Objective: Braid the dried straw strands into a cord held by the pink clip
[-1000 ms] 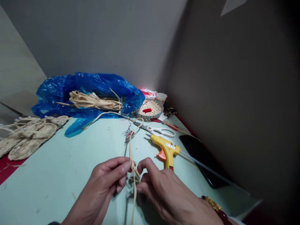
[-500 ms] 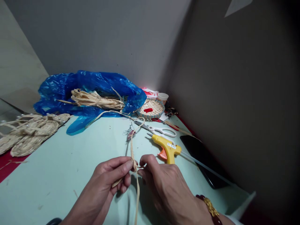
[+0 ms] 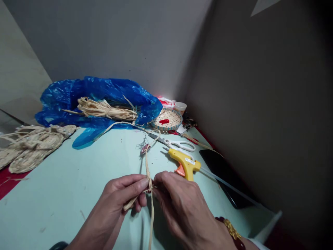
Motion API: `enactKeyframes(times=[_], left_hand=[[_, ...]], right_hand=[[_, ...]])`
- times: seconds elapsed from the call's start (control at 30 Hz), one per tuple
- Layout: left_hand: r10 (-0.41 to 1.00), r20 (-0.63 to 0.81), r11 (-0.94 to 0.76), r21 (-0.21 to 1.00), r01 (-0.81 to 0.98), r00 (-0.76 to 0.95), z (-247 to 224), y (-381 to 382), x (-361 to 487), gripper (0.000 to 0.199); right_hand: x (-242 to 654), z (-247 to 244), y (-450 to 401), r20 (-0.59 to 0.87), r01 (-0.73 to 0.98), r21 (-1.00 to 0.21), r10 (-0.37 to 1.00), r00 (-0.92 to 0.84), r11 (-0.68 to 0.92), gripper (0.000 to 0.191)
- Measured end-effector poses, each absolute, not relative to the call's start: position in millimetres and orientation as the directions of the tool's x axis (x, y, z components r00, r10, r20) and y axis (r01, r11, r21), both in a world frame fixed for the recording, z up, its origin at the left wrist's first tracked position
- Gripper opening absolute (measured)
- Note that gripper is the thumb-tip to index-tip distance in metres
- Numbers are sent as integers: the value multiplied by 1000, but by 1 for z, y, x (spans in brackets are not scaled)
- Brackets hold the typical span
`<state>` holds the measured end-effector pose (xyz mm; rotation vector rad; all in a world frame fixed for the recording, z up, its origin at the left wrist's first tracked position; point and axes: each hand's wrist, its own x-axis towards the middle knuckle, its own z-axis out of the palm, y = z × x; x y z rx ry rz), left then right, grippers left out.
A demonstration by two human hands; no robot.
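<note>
Pale raffia braid (image 3: 147, 166) runs up from my fingers and curves back across the table towards the bundle. My left hand (image 3: 122, 196) pinches its lower end between thumb and fingers; a short folded strand sticks out under the palm. Close beside it, my right hand (image 3: 179, 203) has its thumb and forefinger pressed together on a strand at the braid's end, partly hidden by the fingers. One loose raffia strand (image 3: 152, 218) hangs down between both hands. A small dark reddish clip-like piece (image 3: 145, 149) lies against the braid farther up.
Beyond my right hand lie a yellow glue gun (image 3: 184, 161), white-handled scissors (image 3: 173, 143) and a black flat device (image 3: 226, 180). Behind are a woven basket (image 3: 174, 121) and a blue plastic bag (image 3: 59, 100) holding a raffia bundle (image 3: 104, 108). Woven sandals (image 3: 36, 149) lie left.
My right hand has moved slightly left, closer to my left fingertips, and its fingers have closed more tightly at the braid's end. My left hand keeps its pinch.
</note>
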<state>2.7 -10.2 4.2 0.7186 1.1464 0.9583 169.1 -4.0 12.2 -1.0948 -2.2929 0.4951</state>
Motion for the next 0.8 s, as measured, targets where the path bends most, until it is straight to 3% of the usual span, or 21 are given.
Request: enactKeyframes(times=[0.17, 0.33, 0.8], left_hand=[[909, -401, 418, 870, -263, 117, 3, -8, 2, 21], [922, -378, 386, 892, -233, 80, 1, -9, 1, 21], [948, -319, 317, 945, -79, -14, 1, -5, 6, 26]], right_hand=[[169, 19, -4, 247, 535, -699, 862, -443, 475, 10], [165, 16, -2, 159, 494, -785, 893, -420, 373, 11], [156, 18, 2, 173, 525, -774, 917, -360, 352, 16]])
